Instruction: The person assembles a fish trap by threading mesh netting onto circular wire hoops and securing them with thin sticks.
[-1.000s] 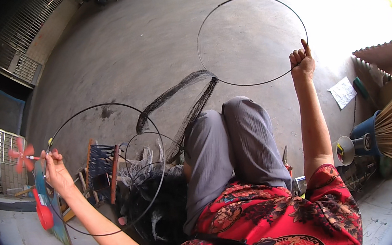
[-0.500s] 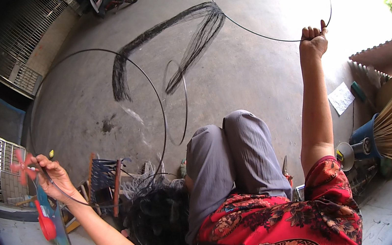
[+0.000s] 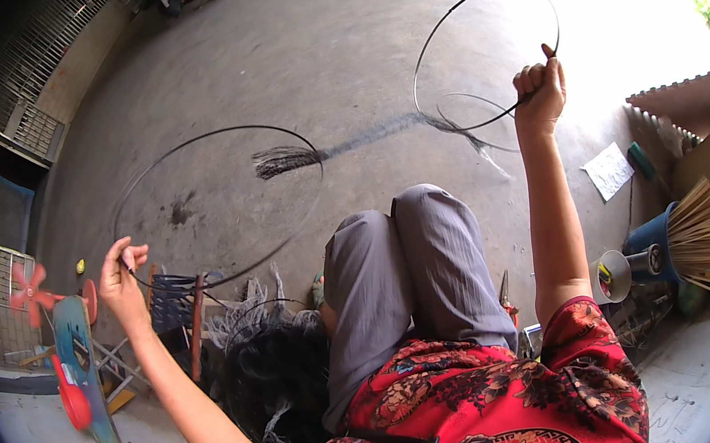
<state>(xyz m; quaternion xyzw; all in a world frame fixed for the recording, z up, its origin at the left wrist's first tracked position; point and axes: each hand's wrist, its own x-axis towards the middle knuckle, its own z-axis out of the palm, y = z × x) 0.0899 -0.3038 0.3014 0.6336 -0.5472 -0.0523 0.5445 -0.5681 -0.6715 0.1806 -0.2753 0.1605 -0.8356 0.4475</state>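
At the left, the left hand [image 3: 122,288] pinches the rim of the left hoop [image 3: 244,128] between thumb and fingers; the other fingers are loosely bent. Compared with half a second ago, this hand sits higher and further inward. Below the hoop, a dark heap [image 3: 268,381] is hard to make out. Between the hoops, the black net [image 3: 366,137], previously arched in two strands, now forms one nearly straight length over the floor [image 3: 334,63], which suggests a swing. Its frayed left end crosses the left hoop's outline; attachment there cannot be determined, and blur obscures its middle. The thin small hoop [image 3: 482,98] has shifted rightward and overlaps the right hoop [image 3: 452,8], previously cut off at the top. The right hand [image 3: 542,94] hides part of that rim, its fingers curled tightly around it.
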